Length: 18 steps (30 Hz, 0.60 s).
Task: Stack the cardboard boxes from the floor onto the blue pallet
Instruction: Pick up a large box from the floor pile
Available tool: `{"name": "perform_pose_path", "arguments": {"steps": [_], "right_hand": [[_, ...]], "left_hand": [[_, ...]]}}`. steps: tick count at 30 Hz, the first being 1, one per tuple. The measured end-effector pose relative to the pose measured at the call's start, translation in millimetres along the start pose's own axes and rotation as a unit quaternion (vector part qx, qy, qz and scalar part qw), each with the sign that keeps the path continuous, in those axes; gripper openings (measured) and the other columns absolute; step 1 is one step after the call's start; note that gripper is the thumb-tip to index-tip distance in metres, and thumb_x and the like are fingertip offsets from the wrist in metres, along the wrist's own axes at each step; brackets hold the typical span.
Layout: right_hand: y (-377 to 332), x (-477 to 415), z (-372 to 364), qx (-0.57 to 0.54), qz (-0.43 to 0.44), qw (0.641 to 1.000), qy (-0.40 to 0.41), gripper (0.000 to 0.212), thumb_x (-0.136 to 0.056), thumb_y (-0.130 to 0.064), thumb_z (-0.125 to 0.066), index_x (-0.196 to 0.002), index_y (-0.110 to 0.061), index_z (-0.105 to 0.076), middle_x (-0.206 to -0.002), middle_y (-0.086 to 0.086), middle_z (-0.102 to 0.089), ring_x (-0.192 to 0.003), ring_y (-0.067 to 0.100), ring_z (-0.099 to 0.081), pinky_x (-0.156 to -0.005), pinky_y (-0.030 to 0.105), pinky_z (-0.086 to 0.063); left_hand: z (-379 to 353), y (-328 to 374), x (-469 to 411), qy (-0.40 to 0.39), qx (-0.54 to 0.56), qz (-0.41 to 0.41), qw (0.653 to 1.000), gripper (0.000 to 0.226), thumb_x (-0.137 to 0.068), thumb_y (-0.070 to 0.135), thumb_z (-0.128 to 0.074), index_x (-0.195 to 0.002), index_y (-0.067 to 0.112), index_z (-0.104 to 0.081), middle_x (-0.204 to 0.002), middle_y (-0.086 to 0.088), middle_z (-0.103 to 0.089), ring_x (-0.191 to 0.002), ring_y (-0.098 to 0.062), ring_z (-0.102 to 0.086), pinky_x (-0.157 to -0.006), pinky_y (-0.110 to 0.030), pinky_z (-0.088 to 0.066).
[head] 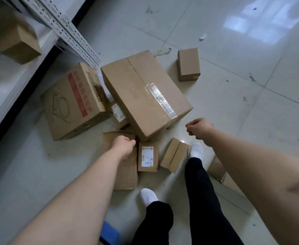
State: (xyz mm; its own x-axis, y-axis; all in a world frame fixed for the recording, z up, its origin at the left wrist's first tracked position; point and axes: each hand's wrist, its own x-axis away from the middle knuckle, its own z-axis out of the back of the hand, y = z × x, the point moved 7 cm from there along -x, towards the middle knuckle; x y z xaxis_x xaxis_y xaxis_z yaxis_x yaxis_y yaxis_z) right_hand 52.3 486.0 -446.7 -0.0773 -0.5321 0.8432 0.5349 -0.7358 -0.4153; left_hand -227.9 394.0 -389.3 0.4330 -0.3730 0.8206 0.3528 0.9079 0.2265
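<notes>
On the tiled floor [224, 55], cardboard boxes [145, 96] lie scattered. Red-banded box [74, 103], 9 o'clock: print illegible. White shipping label [147, 156]: unreadable. Left hand [123, 145], right hand [199, 128]: curled, empty. Blue pallet [109, 233] corner, 6 o'clock.

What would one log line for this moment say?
stage: no box lifted | left hand: over flat box, grip unclear | right hand: curled, empty, near big box | pallet: corner visible

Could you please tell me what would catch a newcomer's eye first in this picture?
A large taped cardboard box lies at the centre of the tiled floor, with a red-printed box to its left and smaller boxes scattered around. The left hand and right hand reach toward the pile, both curled, holding nothing.
</notes>
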Motion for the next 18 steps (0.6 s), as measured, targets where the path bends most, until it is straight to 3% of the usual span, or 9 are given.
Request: {"name": "perform_pose_path", "arguments": {"steps": [2,4,5,8,15,18], "right_hand": [[-9.7,-40.3,7.8,0.025,-0.003,1.0,-0.009,0.023,-0.086,-0.004,-0.051,-0.101,0.007,-0.065,-0.083,0.007,-0.058,-0.073,0.019,-0.053,-0.06,0.025,-0.039],[-20.2,-82.3,17.2,0.052,0.003,0.999,-0.007,0.025,-0.087,-0.007,-0.053,-0.105,0.001,-0.067,-0.086,0.007,-0.061,-0.079,0.022,-0.056,-0.065,0.027,-0.044],[-25.4,-105.3,21.7,0.064,0.008,0.998,-0.001,0.023,-0.088,-0.009,-0.054,-0.104,-0.003,-0.068,-0.088,0.007,-0.061,-0.082,0.022,-0.057,-0.067,0.026,-0.044],[-35.7,-169.4,25.2,0.096,0.012,0.995,0.019,0.02,-0.089,-0.015,-0.057,-0.107,-0.015,-0.067,-0.098,0.005,-0.062,-0.089,0.023,-0.058,-0.067,0.025,-0.042],[-23.5,-282.3,-10.0,0.1,-0.013,0.995,0.01,0.057,-0.089,-0.018,-0.063,-0.14,-0.006,-0.041,-0.134,0.015,-0.053,-0.122,0.031,-0.05,-0.094,0.034,-0.043],[-16.0,-322.5,-18.2,0.092,-0.012,0.996,0.016,0.081,-0.088,-0.03,-0.066,-0.152,-0.01,-0.02,-0.151,0.013,-0.036,-0.136,0.031,-0.038,-0.106,0.036,-0.035]], "left_hand": [[-11.5,15.7,-23.7,0.011,0.011,0.019,1.0,0.03,-0.099,0.025,-0.051,-0.126,0.011,-0.053,-0.125,-0.011,-0.055,-0.108,-0.026,-0.057,-0.084,-0.036,-0.052],[-24.0,36.3,-51.5,0.027,0.028,0.036,0.999,0.01,-0.098,0.023,-0.053,-0.1,0.015,-0.057,-0.116,-0.01,-0.056,-0.1,-0.025,-0.056,-0.091,-0.039,-0.052],[-31.8,47.2,-69.4,0.036,0.037,0.039,0.998,0.01,-0.097,0.023,-0.054,-0.101,0.014,-0.057,-0.118,-0.01,-0.056,-0.103,-0.026,-0.056,-0.096,-0.041,-0.051],[-58.5,68.4,-124.5,0.062,0.063,0.064,0.994,0.05,-0.093,0.028,-0.059,-0.136,0.007,-0.043,-0.137,-0.011,-0.049,-0.121,-0.031,-0.052,-0.102,-0.044,-0.047],[-97.2,62.2,-225.9,0.173,0.084,0.139,0.971,0.082,-0.092,0.029,-0.062,-0.151,0.004,-0.011,-0.157,-0.017,-0.018,-0.137,-0.035,-0.035,-0.109,-0.04,-0.034],[-102.4,51.7,-253.3,0.206,0.145,0.147,0.957,0.083,-0.094,0.028,-0.06,-0.153,0.004,-0.006,-0.156,-0.018,-0.022,-0.137,-0.036,-0.037,-0.109,-0.039,-0.034]]}}
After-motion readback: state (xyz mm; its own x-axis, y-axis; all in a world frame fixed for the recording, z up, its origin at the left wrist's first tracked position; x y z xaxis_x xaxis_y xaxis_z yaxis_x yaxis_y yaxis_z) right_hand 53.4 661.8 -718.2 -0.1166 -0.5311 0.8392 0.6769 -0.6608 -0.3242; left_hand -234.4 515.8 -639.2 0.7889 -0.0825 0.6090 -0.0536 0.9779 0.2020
